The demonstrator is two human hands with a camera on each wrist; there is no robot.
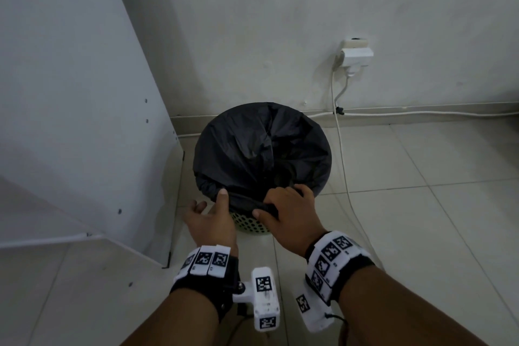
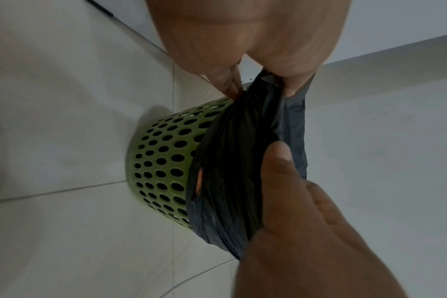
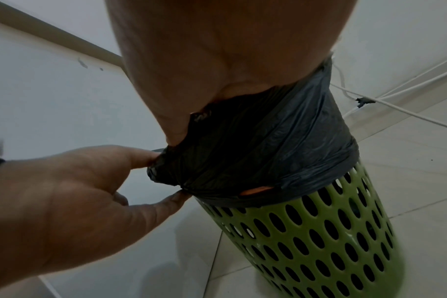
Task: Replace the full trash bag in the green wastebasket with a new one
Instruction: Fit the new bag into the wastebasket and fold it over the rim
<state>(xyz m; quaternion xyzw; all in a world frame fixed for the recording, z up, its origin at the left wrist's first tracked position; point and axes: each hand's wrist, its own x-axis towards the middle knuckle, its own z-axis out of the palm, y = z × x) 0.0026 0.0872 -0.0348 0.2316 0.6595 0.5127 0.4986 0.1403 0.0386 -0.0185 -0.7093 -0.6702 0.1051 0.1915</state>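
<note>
Down at floor level, the left hand pinches the folded-over edge of the black trash bag between thumb and fingertips at the near-left rim of the green wastebasket, while the right hand curls its fingers over the same gathered edge just beside it. Only the head view shows the bag's mouth stretched across the whole rim, and the basket standing on pale floor tiles near the wall, beside a white cabinet panel. The wrist views alone show the basket's perforated green wall below the bag's overlap, and a small tear in the plastic with something orange behind it. Each wrist wears a band of black-and-white square markers; no readable writing shows. A white power adapter sits on the wall, its cable trailing across the tiles.
</note>
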